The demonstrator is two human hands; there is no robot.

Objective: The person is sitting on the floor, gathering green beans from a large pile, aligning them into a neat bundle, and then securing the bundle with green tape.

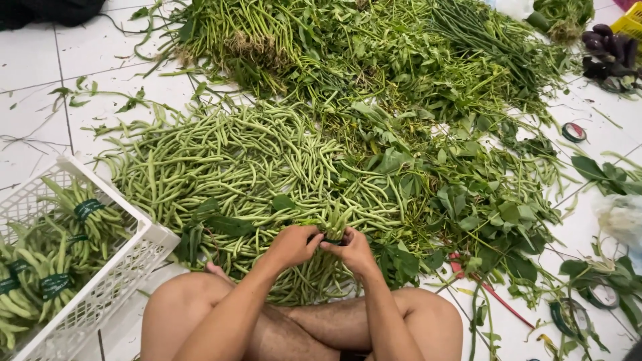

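At six o'clock of the bean heap, the left hand (292, 245) and right hand (352, 250) pinch a small bunch of long green beans (334, 224); fingers should stay tight, ends level, while dark band wraps.

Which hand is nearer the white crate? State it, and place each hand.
Left. The left hand grips the bean bundle on the side toward the white crate, though apart from it. The right hand holds the same bundle on the far side.
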